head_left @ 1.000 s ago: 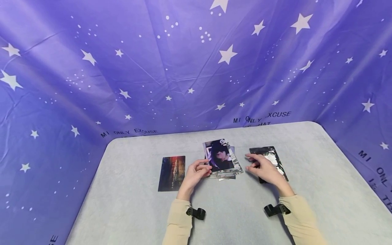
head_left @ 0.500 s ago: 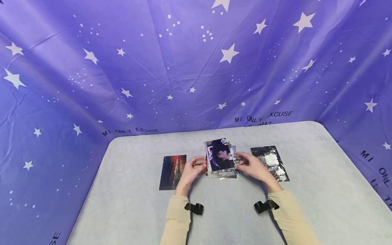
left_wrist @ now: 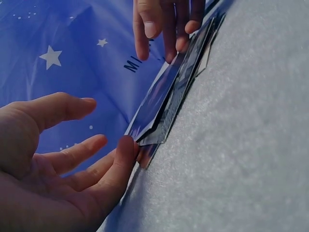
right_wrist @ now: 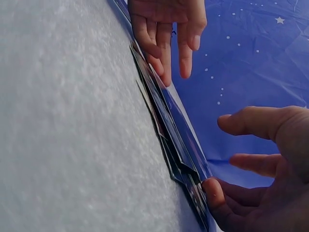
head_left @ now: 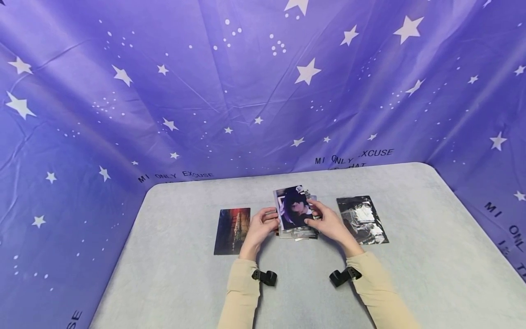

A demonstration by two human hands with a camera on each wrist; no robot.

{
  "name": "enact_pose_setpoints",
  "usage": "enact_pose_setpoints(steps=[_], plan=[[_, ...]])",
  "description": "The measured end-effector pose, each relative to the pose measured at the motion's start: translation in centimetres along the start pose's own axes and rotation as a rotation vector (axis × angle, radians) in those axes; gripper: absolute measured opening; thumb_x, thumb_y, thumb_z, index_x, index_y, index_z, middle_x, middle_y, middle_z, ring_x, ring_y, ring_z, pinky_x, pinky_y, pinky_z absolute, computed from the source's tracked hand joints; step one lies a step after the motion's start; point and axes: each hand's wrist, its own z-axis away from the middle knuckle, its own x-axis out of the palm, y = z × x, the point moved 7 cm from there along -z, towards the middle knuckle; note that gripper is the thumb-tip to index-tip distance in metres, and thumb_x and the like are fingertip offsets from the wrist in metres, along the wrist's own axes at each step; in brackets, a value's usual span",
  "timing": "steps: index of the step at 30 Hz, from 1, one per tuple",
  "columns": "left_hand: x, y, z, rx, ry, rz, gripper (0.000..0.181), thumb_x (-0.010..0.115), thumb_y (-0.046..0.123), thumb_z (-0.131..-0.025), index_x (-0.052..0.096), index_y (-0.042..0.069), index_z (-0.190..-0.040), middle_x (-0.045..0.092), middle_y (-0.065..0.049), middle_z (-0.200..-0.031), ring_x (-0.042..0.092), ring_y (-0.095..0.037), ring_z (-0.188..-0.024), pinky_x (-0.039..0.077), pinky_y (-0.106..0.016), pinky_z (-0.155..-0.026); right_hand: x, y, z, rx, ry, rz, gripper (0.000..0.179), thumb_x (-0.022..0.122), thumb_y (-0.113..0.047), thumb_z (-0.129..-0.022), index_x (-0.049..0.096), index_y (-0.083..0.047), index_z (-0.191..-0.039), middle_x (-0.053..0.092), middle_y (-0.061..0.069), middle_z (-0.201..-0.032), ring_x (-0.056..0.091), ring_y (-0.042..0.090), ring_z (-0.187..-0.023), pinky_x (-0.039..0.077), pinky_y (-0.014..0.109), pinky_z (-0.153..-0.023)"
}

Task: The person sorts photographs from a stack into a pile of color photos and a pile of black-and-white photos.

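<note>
A stack of photo cards lies on the table, topped by a purple-toned portrait print [head_left: 293,208]. Greyer cards [head_left: 297,234] stick out unevenly beneath it. On the stack's left side my left hand [head_left: 261,225] has its fingers loosely bent, one fingertip touching the card edges in the left wrist view. From the other side my right hand [head_left: 328,224] reaches in, its fingertips overlapping the print's right part in the head view. The right wrist view shows one fingertip [right_wrist: 212,191] against the card edges, with the other fingers spread apart.
A dark red-and-blue picture card [head_left: 232,231] lies left of the stack. To the right is a glossy black-and-silver card [head_left: 363,219]. The grey table [head_left: 185,283] backs onto a purple starry curtain [head_left: 246,91].
My right hand has moved left from beside the black-and-silver card to the stack's right side, uncovering that card. My left hand stays at the stack's left edge.
</note>
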Motion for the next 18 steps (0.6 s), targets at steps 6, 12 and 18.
enact_pose_setpoints(steps=[6, 12, 18], plan=[[-0.5, -1.4, -0.7, -0.005, 0.019, 0.023, 0.045, 0.058, -0.010, -0.085, 0.045, -0.019, -0.127, 0.050, -0.041, -0.121, 0.057, -0.046, -0.107, 0.053, -0.033, -0.082, 0.4, -0.2, 0.3, 0.037, -0.004, -0.031, 0.066, 0.073, -0.007, -0.080, 0.045, 0.005, -0.138, 0.060, 0.025, -0.117, 0.059, 0.031, -0.093, 0.049, 0.033, -0.076], [-1.3, -2.9, -1.1, -0.010, 0.063, 0.053, 0.046, 0.061, -0.007, -0.084, 0.049, -0.014, -0.128, 0.056, -0.034, -0.121, 0.063, -0.032, -0.102, 0.053, -0.027, -0.076, 0.5, -0.7, 0.6, 0.074, -0.011, -0.078, 0.068, 0.073, -0.007, -0.080, 0.043, 0.003, -0.141, 0.059, 0.024, -0.116, 0.060, 0.024, -0.086, 0.050, 0.030, -0.073], [-1.7, -3.1, -1.0, -0.005, 0.077, 0.079, 0.049, 0.060, -0.011, -0.080, 0.050, -0.012, -0.128, 0.057, -0.031, -0.121, 0.064, -0.021, -0.093, 0.050, -0.022, -0.075, 0.8, -0.9, 0.6, 0.093, -0.012, -0.179, 0.066, 0.072, -0.002, -0.080, 0.043, 0.005, -0.140, 0.059, 0.025, -0.109, 0.057, 0.014, -0.075, 0.048, 0.023, -0.061]])
